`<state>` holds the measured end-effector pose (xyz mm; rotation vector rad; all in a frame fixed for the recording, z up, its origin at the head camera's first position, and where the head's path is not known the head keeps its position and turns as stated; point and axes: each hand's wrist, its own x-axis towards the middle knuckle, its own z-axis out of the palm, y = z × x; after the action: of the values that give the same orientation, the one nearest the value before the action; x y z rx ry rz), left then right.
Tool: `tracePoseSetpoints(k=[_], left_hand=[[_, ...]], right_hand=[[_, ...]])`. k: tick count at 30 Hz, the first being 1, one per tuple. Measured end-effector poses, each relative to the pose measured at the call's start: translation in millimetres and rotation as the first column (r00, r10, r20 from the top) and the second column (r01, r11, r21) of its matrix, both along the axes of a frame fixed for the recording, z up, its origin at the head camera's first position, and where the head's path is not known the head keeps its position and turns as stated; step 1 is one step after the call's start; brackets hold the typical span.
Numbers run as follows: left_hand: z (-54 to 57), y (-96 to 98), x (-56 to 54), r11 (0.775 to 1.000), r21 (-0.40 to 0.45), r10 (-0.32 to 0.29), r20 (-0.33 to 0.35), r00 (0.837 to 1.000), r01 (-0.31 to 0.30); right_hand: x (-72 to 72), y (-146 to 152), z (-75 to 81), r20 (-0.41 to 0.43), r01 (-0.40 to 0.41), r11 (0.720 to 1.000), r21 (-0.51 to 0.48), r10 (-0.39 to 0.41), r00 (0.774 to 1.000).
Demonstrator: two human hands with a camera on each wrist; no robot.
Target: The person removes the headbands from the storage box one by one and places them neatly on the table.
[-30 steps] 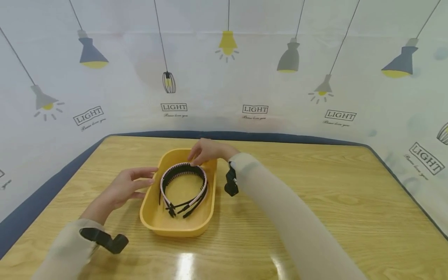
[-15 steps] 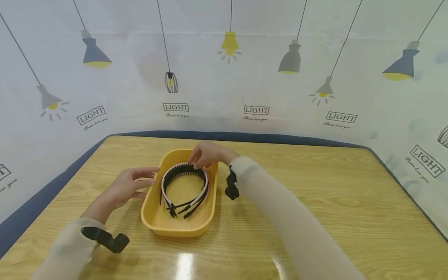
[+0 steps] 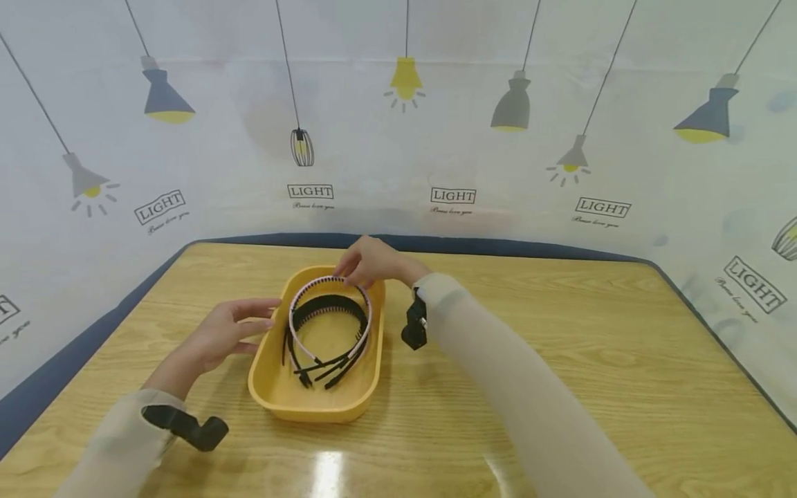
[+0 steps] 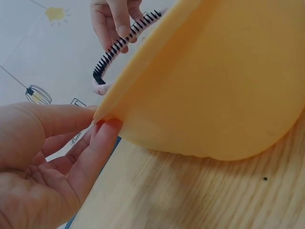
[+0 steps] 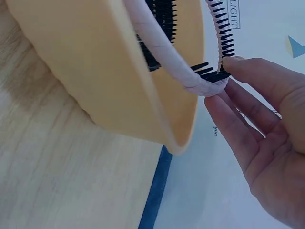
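A pale pink headband (image 3: 294, 304) with black inner teeth is pinched at its top by my right hand (image 3: 372, 261); its arch rises above the bin's rim in the right wrist view, while its ends still lie low among the others. Below it, several black headbands (image 3: 330, 302) rest inside the yellow plastic bin (image 3: 311, 404). My left hand (image 3: 225, 333) is at the bin's left side, and in the left wrist view its thumb and fingers pinch the rim (image 4: 112, 102).
The bin stands on a wood-grain table (image 3: 535, 332), left of its middle. A white curtain (image 3: 373, 152) printed with lamps hangs behind the table. A tiny black speck (image 4: 265, 179) lies on the tabletop near the bin.
My right hand has risen a little and lifted the pink headband's arch away from the black ones. The left hand has stayed at the rim.
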<state>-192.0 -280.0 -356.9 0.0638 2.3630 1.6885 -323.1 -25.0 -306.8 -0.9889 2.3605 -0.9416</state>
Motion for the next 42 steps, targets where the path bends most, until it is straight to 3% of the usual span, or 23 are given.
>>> tracePoseSetpoints(k=[12, 17, 22, 31, 42], left_hand=[[-1.4, -1.2, -0.9, 1.0, 0.022, 0.0, 0.0, 1.0, 0.0], [-1.4, -1.4, -1.2, 1.0, 0.018, -0.003, 0.002, 1.0, 0.003], [-1.1, -1.9, -1.3, 1.0, 0.017, -0.008, 0.005, 1.0, 0.008], [-0.8, -2.8, -0.3, 1.0, 0.018, -0.015, 0.001, 1.0, 0.015], [-1.2, -1.9, 0.0, 1.0, 0.021, -0.017, -0.005, 1.0, 0.017]], right_hand=[[-6.3, 19.9, 36.7, -0.047, -0.007, 0.998, -0.067, 0.004, 0.999], [-9.1, 36.9, 50.3, -0.085, 0.022, 0.997, -0.073, -0.028, 0.996], [-13.8, 54.6, 56.6, -0.059, 0.068, 0.995, -0.067, -0.072, 0.996], [-18.5, 90.6, 53.7, -0.032, 0.135, 0.989, -0.066, -0.137, 0.99], [-21.3, 133.6, 31.2, 0.028, 0.194, 0.981, -0.029, -0.193, 0.981]])
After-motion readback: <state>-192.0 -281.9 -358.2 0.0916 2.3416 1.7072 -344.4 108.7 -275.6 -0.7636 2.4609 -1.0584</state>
